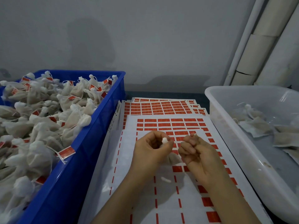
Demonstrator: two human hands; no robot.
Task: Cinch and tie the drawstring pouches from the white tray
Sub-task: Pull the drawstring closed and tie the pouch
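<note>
My left hand (151, 147) grips the gathered neck of a small white drawstring pouch (173, 159); the white bunched top pokes out between thumb and fingers. The pouch body hangs between my two hands over the sticker sheets. My right hand (196, 151) is curled just to the right of it and pinches the thin drawstring near its fingertips. The white tray (226, 126) at the right holds several flat, untied pouches (257, 126). The blue crate (90, 143) at the left is heaped with tied pouches (40, 120) carrying red tags.
Sheets of red stickers (161, 107) lie stacked on the table between crate and tray, under my hands. A small white scrap (166, 179) lies on the top sheet. A grey wall stands behind, with white pipes (262, 42) at the back right.
</note>
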